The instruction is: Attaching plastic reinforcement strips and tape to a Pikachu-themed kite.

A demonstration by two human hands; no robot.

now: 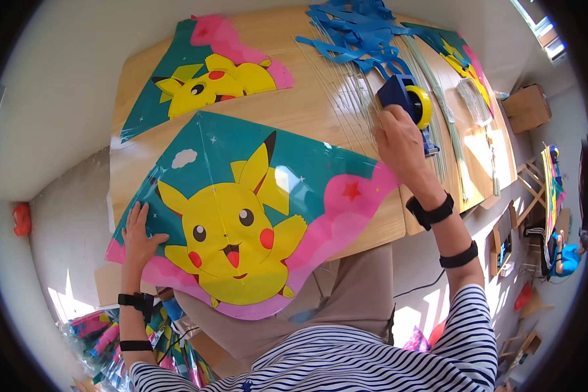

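A kite sail point(235, 196) of thin shiny plastic, printed with a yellow cartoon animal on green and pink, lies in front of me. Its lower edge overhangs the table toward my lap. My left hand point(139, 236) rests flat on the sail's left corner, fingers spread. Beyond the sail's right corner, my right hand point(400, 140) has its fingers curled against a blue tape dispenser point(394, 93) with a yellow roll of tape point(423, 108). The undersides of those fingers are hidden.
Another kite sail point(209, 81) lies at the far left of the wooden table point(320, 124), a third point(454, 55) at far right. Blue ribbons point(353, 29) and thin rods point(340, 81) lie at the back. Packed kites point(104, 333) are piled at lower left. A person point(568, 255) sits far right.
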